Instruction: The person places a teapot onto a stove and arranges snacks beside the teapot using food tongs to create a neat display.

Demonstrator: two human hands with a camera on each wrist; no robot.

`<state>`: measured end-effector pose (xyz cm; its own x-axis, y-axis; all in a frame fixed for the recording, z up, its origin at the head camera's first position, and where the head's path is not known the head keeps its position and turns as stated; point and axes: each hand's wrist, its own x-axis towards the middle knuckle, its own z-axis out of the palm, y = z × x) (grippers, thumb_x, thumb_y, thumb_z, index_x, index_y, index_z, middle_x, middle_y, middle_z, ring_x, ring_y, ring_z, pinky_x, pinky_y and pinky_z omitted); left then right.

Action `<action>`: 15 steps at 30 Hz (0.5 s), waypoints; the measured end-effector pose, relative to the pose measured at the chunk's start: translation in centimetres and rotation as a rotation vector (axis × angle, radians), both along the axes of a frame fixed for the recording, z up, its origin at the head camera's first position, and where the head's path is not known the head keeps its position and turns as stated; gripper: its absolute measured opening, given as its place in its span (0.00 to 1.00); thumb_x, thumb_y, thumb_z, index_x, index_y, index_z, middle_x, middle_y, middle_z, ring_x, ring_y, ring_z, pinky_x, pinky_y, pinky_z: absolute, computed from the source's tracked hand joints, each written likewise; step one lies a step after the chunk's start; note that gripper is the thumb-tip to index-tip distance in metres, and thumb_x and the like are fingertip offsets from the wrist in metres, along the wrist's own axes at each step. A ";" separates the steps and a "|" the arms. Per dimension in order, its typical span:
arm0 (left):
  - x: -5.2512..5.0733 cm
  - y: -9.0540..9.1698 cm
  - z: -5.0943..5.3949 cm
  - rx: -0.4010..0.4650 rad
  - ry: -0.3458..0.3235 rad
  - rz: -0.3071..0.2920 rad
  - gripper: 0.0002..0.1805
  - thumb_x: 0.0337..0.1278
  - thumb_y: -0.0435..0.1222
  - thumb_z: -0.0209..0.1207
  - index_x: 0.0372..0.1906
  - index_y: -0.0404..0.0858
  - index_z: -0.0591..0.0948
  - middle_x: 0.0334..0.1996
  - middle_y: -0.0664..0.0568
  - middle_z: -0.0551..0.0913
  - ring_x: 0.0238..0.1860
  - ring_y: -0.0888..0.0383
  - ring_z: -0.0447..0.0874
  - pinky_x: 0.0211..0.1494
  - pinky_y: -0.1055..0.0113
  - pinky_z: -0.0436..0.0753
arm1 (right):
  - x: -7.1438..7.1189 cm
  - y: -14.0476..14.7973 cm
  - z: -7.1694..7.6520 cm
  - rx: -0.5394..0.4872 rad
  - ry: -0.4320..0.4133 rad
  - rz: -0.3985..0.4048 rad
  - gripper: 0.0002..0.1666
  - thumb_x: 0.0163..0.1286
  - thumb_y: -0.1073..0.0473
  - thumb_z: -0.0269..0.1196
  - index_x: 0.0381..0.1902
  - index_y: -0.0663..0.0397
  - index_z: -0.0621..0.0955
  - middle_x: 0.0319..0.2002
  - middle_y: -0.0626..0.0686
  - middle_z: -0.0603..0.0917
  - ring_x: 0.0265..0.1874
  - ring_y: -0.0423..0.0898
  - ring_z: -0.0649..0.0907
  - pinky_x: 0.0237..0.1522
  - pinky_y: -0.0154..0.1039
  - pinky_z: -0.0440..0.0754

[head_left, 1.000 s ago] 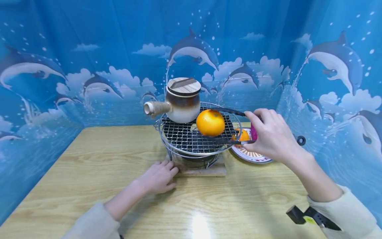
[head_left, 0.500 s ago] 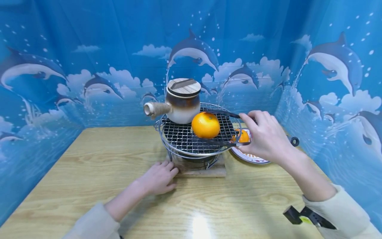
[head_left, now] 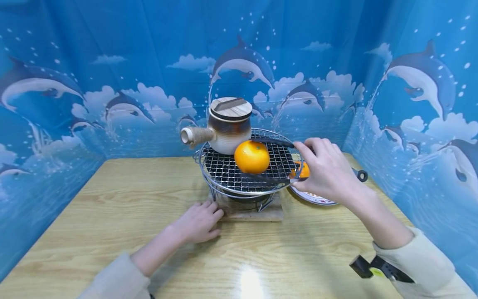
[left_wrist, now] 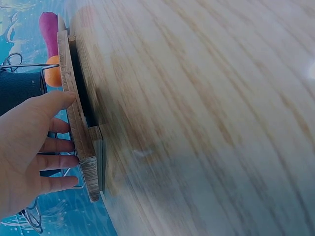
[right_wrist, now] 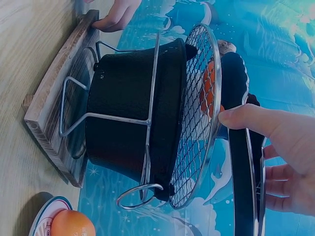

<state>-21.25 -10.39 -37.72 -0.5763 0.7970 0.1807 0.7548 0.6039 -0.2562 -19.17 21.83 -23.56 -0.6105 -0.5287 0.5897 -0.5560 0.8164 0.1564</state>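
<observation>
An orange [head_left: 252, 157] sits between the two arms of the black tongs [head_left: 274, 142], over the wire mesh rack [head_left: 228, 176]. Whether it touches the mesh I cannot tell. My right hand [head_left: 328, 168] grips the tongs, thumb on one arm and fingers on the other in the right wrist view. Just left of the orange stands a clay teapot [head_left: 228, 135] with a wooden lid and a wrapped side handle. My left hand [head_left: 199, 221] rests its fingertips against the corner of the wooden board [left_wrist: 81, 128] under the black stove [right_wrist: 130, 108].
A patterned plate [head_left: 311, 199] stands right of the stove, partly behind my right hand, with another orange [right_wrist: 73, 224] on it. Beyond it, the left wrist view shows something magenta [left_wrist: 48, 29]. A dolphin-print curtain [head_left: 149, 54] closes off the back and sides of the wooden table [head_left: 112, 195].
My right hand, the tongs and the orange have shifted left across the mesh, closer to the teapot. My left hand has stayed at the board.
</observation>
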 end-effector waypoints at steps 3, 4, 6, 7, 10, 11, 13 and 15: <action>0.0 0.1 0.1 0.001 -0.008 0.001 0.19 0.50 0.52 0.60 0.37 0.41 0.74 0.34 0.49 0.75 0.38 0.52 0.75 0.38 0.57 0.77 | -0.1 -0.2 0.0 -0.002 -0.002 0.000 0.49 0.35 0.50 0.75 0.56 0.67 0.73 0.44 0.64 0.74 0.42 0.61 0.72 0.41 0.55 0.70; 0.0 0.1 0.1 0.001 -0.010 0.003 0.19 0.50 0.52 0.60 0.37 0.41 0.74 0.34 0.49 0.75 0.38 0.51 0.75 0.38 0.57 0.77 | -0.1 -0.2 0.0 -0.002 0.001 0.001 0.49 0.35 0.50 0.75 0.56 0.67 0.73 0.44 0.64 0.74 0.42 0.61 0.72 0.41 0.55 0.70; 0.0 0.1 0.1 0.000 -0.017 0.007 0.19 0.50 0.52 0.60 0.37 0.41 0.74 0.34 0.49 0.75 0.38 0.51 0.75 0.39 0.57 0.77 | -0.1 -0.3 0.0 -0.001 0.012 0.004 0.49 0.35 0.50 0.74 0.56 0.67 0.73 0.44 0.64 0.74 0.42 0.61 0.72 0.41 0.55 0.70; 0.1 0.1 0.1 -0.001 -0.018 0.008 0.19 0.50 0.52 0.60 0.37 0.41 0.74 0.34 0.49 0.75 0.38 0.51 0.75 0.39 0.57 0.77 | -0.2 -0.4 0.0 -0.001 0.020 0.008 0.49 0.35 0.50 0.74 0.56 0.67 0.73 0.44 0.64 0.74 0.42 0.61 0.72 0.41 0.55 0.70; 0.0 0.1 0.2 0.000 -0.018 0.008 0.19 0.50 0.53 0.60 0.37 0.41 0.74 0.34 0.49 0.75 0.38 0.51 0.75 0.39 0.57 0.77 | -0.2 -0.6 0.1 0.004 0.049 0.020 0.49 0.34 0.50 0.74 0.55 0.66 0.73 0.43 0.64 0.74 0.41 0.61 0.72 0.40 0.54 0.70; 0.1 0.1 0.2 -0.001 -0.018 0.007 0.19 0.50 0.53 0.60 0.37 0.41 0.74 0.34 0.49 0.75 0.38 0.52 0.75 0.39 0.57 0.77 | -0.2 -0.7 0.1 0.008 0.057 0.026 0.49 0.34 0.50 0.74 0.55 0.66 0.73 0.43 0.64 0.74 0.40 0.61 0.72 0.40 0.54 0.70; 0.1 0.1 0.2 -0.003 -0.015 0.006 0.20 0.50 0.53 0.60 0.37 0.41 0.74 0.34 0.49 0.75 0.38 0.52 0.75 0.38 0.58 0.77 | -0.2 -0.9 0.2 0.013 0.070 0.035 0.49 0.33 0.50 0.75 0.55 0.66 0.73 0.42 0.63 0.74 0.39 0.60 0.72 0.39 0.53 0.70; 0.0 0.1 0.2 -0.006 -0.015 0.004 0.20 0.50 0.53 0.60 0.37 0.41 0.74 0.34 0.49 0.75 0.37 0.52 0.75 0.38 0.58 0.77 | -0.3 -1.1 0.2 0.021 0.079 0.040 0.48 0.34 0.50 0.75 0.54 0.65 0.73 0.42 0.63 0.74 0.39 0.60 0.72 0.39 0.53 0.70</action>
<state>-21.20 -10.29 -37.56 -0.5821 0.7956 0.1676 0.7560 0.6055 -0.2487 -19.46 20.71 -23.34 -0.5404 -0.5642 0.6242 -0.5732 0.7900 0.2178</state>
